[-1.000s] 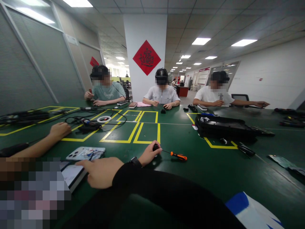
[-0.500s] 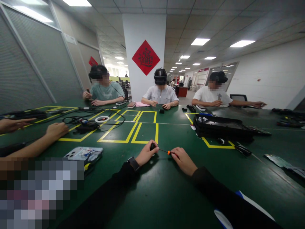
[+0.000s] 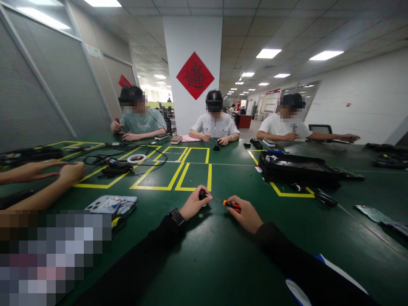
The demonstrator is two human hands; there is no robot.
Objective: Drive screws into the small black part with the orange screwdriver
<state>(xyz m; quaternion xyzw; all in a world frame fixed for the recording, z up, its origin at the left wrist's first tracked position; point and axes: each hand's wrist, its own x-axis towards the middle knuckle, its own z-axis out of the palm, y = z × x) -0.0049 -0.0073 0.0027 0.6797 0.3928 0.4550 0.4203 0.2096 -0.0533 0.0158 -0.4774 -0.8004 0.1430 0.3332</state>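
Observation:
My left hand (image 3: 194, 204) is closed on a small black part (image 3: 202, 194), mostly covered by the fingers; its kind is not clear. In my right hand (image 3: 247, 214) is a screwdriver (image 3: 232, 206) with an orange and black handle. Its thin shaft runs left to the black part, and the tip reaches the fingers of my left hand. Whether the tip sits in a screw is too small to make out. Both hands are low over the green table (image 3: 204, 263), close to its middle.
A long black tray (image 3: 296, 170) lies right of centre. Cables and a white ring (image 3: 137, 158) lie left. A phone with a patterned case (image 3: 111, 205) is near my left arm. Another person's hands (image 3: 68, 174) reach in from the left. Three people sit across the table.
The fingers of my right hand have shifted on the screwdriver, so more of its orange and black handle shows. My left hand stays nearly in place. The neighbour's hands at left have come together.

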